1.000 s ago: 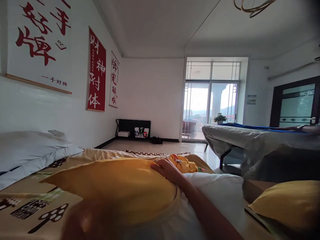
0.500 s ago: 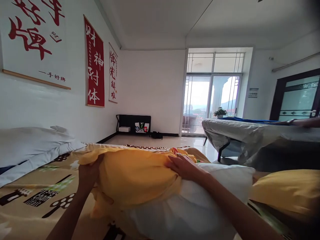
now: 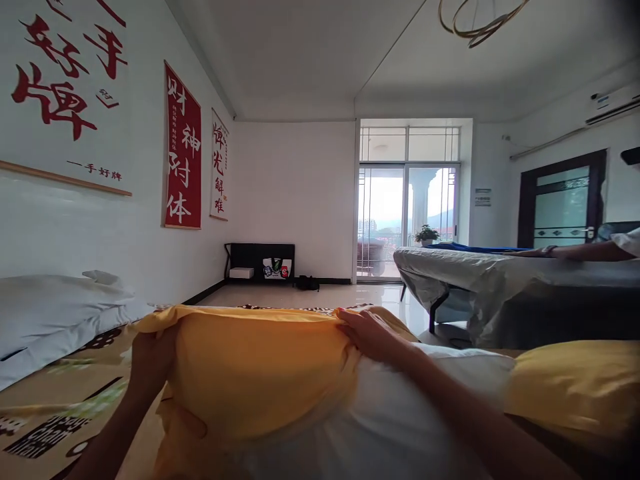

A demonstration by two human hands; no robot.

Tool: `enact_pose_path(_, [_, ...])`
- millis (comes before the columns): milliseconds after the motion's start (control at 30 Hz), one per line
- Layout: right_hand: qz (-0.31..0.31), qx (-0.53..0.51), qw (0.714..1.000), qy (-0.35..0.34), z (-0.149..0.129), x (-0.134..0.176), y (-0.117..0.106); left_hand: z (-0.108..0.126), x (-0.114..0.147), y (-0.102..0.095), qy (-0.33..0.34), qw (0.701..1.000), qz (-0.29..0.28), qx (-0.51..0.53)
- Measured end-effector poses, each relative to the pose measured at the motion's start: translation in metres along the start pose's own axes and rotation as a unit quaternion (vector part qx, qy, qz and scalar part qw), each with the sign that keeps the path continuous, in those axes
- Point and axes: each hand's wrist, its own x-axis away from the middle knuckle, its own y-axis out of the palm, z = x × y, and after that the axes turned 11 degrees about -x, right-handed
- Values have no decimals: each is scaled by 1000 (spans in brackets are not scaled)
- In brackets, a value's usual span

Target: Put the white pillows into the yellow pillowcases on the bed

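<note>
A yellow pillowcase [image 3: 255, 373] is stretched between my two hands, partly over a white pillow [image 3: 400, 407] that lies on the patterned bed sheet. At its left upper edge my left hand [image 3: 155, 353] is closed on the cloth, the fingertips hidden behind it. My right hand [image 3: 367, 333] grips the other upper corner, its thumb and fingers pinching the fabric above the pillow. The pillow's right part is bare, and my right forearm crosses over it.
Another yellow pillow [image 3: 575, 380] lies at the right. White bedding [image 3: 60, 307] is heaped at the left by the wall. Beyond the bed, a plastic-covered table [image 3: 480, 267] bears blue cloth, and another person's arm [image 3: 585, 252] reaches over it. A black low shelf [image 3: 250, 257] stands at the back wall.
My left hand has moved left and slightly down, pulling the pillowcase's upper edge wider and straighter. The view has tilted up and turned a little right.
</note>
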Motion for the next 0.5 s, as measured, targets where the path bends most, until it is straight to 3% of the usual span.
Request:
enact_pose_path(100, [78,126,987,59,-5,-9,-28,10,1,-13,-60,998,2,0])
enact_pose_path(167, [137,161,975,76,-7,-13,-27,15,1,-22,-62,997,37,6])
enact_pose_path(233, [121,170,976,68,-9,-14,-6,12,-1,-25,-53,997,55,-8])
enact_pose_path(367, [-5,171,985,2,-13,-16,33,-22,-10,-13,-68,993,-8,-93])
enact_pose_path(433, [16,176,984,-12,-12,-23,25,-42,-15,-5,-84,991,-20,-103])
enact_pose_path(500, [67,185,980,-30,-8,-29,2,-57,-21,-2,-91,990,-17,-108])
